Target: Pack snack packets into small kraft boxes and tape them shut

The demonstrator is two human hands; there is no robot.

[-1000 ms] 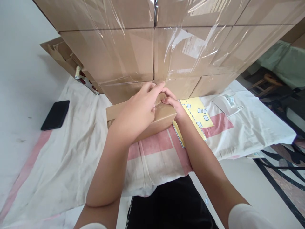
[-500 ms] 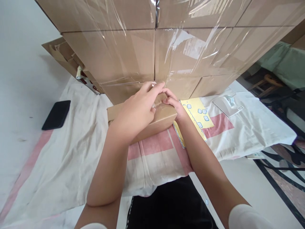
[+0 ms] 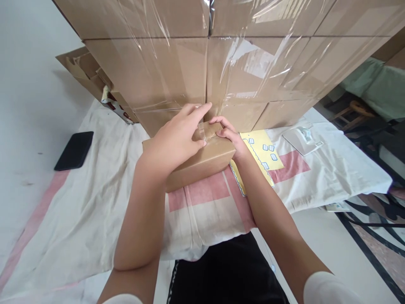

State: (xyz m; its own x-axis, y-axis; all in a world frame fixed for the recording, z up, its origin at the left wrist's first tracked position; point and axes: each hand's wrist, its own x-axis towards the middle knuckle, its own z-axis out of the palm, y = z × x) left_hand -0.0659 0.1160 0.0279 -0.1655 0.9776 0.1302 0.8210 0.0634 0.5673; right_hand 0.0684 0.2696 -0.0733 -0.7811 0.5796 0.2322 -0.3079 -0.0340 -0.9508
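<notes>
A small brown cardboard box [image 3: 202,164] lies lengthwise on the cloth-covered table. Across its top runs a strip of clear tape [image 3: 202,131]. My left hand [image 3: 177,137] rests over the box's top left part, palm down, fingers stretched out and thumb apart, the thumb tip at the tape. It covers much of the box's left half. At the right end, my right hand [image 3: 232,137] is wrapped round the box, its fingers curled onto the top beside the tape.
Stacked large cartons [image 3: 152,76] under clear wrap rise right behind the box. To the right lie a yellow patterned sheet [image 3: 262,147] and a white tape dispenser [image 3: 302,139]. A black phone-like slab [image 3: 74,151] lies at the left by the wall [image 3: 28,84].
My left hand has slid left along the box top, away from my right fingers, and its thumb and fingers have spread. More of the tape shows. My right hand stays in place.
</notes>
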